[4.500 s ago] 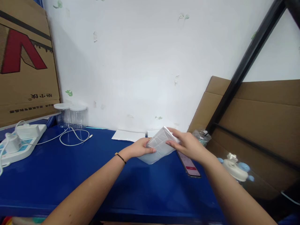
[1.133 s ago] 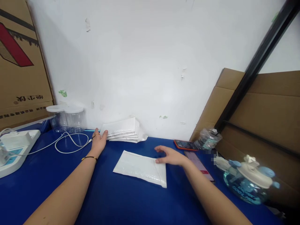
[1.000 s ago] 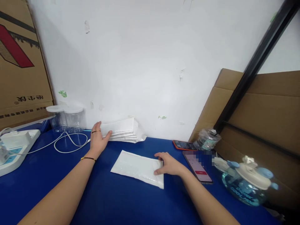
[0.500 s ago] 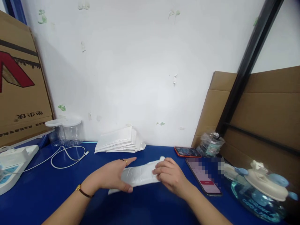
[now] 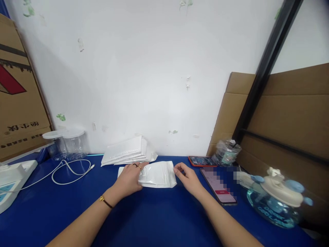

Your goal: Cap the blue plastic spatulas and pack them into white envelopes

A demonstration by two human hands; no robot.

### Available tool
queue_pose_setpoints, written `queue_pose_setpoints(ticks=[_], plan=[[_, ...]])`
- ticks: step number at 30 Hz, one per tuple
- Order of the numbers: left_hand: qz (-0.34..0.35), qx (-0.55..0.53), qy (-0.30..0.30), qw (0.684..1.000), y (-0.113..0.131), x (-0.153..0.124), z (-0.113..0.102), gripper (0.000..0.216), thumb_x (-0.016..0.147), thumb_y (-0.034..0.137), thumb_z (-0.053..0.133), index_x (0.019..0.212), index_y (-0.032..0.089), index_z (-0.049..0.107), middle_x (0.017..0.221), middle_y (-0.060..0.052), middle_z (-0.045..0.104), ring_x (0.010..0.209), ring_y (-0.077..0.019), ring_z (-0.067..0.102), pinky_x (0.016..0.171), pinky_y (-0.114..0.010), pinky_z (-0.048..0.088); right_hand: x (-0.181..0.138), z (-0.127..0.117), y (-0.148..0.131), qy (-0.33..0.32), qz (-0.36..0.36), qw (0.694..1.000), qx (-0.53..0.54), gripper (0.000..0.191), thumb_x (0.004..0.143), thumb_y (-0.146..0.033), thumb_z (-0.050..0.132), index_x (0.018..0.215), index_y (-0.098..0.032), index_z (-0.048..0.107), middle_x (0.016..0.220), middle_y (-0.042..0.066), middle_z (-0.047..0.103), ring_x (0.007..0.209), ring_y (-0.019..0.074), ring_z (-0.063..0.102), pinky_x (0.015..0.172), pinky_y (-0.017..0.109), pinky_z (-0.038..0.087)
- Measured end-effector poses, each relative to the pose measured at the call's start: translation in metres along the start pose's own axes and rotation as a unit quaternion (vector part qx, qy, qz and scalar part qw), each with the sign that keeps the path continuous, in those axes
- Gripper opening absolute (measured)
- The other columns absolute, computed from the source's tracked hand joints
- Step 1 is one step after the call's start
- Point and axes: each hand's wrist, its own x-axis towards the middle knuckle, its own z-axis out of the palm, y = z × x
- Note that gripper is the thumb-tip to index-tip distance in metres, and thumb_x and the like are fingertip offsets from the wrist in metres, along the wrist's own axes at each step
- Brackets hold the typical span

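A white padded mailer (image 5: 157,175) lies just above the blue table, in the middle of the view. My left hand (image 5: 130,179) is closed around its left part, thumb along the near edge and fingers over the far side. At the mailer's right end is my right hand (image 5: 188,177), with curled fingers whose tips meet the edge; the exact pinch is partly hidden. Behind the left hand, against the wall, rests a stack of similar white mailers (image 5: 123,151).
Two clear lidded jars (image 5: 74,145) and a white cable (image 5: 69,183) are at left, beside a power strip (image 5: 28,178). To the right are two phones (image 5: 203,161), a plastic-wrapped cup (image 5: 227,152) and a teal bottle (image 5: 276,206). Cardboard (image 5: 295,113) stands behind them.
The mailer has turned flatter and shifted away from me. My left hand has closed over its left part, where its fingers were spread before. My right hand has moved slightly to the right end.
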Motion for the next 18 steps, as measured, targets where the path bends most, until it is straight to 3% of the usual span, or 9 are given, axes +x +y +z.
queue_pose_setpoints(ticks=[3,6,12,15,18], plan=[[0.023,0.053,0.011,0.998,0.013,0.009,-0.018,0.077,0.056,0.015,0.058,0.129,0.028,0.037,0.110,-0.006,0.054,0.105,-0.0248,0.048,0.092,-0.035,0.032,0.004,0.015,0.014,0.049,0.162,0.956,0.238,0.031,0.080,-0.051,0.049,0.087,-0.022,0.057,0.083,0.002,0.063,0.074,0.0172,0.059,0.061,0.027,0.045],[0.040,0.081,0.009,0.996,0.031,0.017,-0.032,0.077,0.056,0.014,0.057,0.129,0.027,0.037,0.108,-0.007,0.055,0.104,-0.0252,0.049,0.092,-0.036,0.031,0.005,0.022,0.018,0.046,0.222,0.901,0.370,0.037,0.074,-0.052,0.058,0.090,-0.020,0.059,0.083,0.005,0.067,0.069,0.0189,0.062,0.057,0.028,0.047],[0.027,0.073,-0.006,0.997,0.043,0.022,-0.037,0.063,0.060,0.013,0.054,0.121,0.025,0.045,0.101,-0.008,0.057,0.099,-0.0262,0.052,0.084,-0.036,0.036,0.009,0.015,0.017,0.087,0.149,0.890,0.423,0.035,0.071,-0.048,0.062,0.087,-0.017,0.063,0.078,0.007,0.069,0.070,0.0235,0.064,0.061,0.033,0.049],[0.015,0.084,0.001,0.996,0.042,0.023,-0.033,0.060,0.062,0.012,0.054,0.120,0.025,0.046,0.101,-0.008,0.056,0.099,-0.0264,0.052,0.086,-0.036,0.036,0.011,0.012,0.021,0.085,0.109,0.909,0.392,0.034,0.076,-0.047,0.057,0.091,-0.017,0.062,0.080,0.005,0.068,0.072,0.0219,0.062,0.063,0.032,0.048],[0.013,0.092,0.037,0.995,0.042,0.019,-0.026,0.071,0.062,0.016,0.058,0.129,0.026,0.038,0.106,-0.008,0.054,0.103,-0.0266,0.049,0.090,-0.037,0.033,0.011,0.005,0.021,0.052,0.051,0.936,0.343,0.029,0.082,-0.042,0.051,0.097,-0.019,0.060,0.083,0.004,0.066,0.072,0.0183,0.060,0.064,0.029,0.046]])
